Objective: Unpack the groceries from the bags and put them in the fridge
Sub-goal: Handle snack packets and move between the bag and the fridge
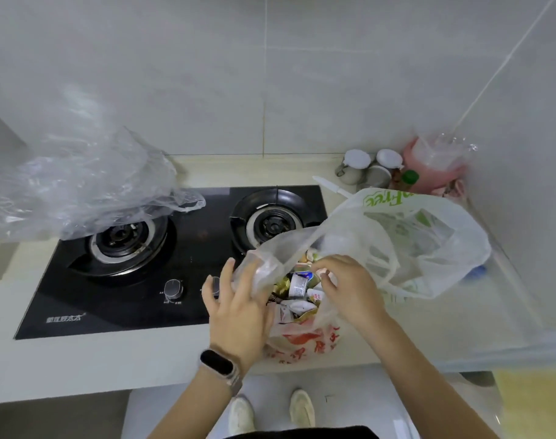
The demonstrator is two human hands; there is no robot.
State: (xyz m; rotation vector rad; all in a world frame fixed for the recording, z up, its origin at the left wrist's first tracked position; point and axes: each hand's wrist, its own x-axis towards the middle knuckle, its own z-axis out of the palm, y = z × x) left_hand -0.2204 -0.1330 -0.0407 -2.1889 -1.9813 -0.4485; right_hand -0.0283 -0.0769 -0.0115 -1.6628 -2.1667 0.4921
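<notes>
A thin plastic bag with red print (302,342) stands on the counter in front of me, its mouth open. Inside lie several small packets and a white-labelled pack (298,285). My left hand (238,307) grips the bag's left rim, fingers curled round the plastic. My right hand (349,285) reaches over the mouth from the right and pinches the plastic of the right rim. A second white bag with green print (428,242) leans behind and to the right, partly draped over the first. The fridge is out of view.
A black two-burner gas hob (181,248) takes up the counter to the left, its knobs (173,289) near my left hand. A crumpled clear plastic sheet (80,191) covers the left burner. White jars (362,167) and a pink container (428,166) crowd the back right corner.
</notes>
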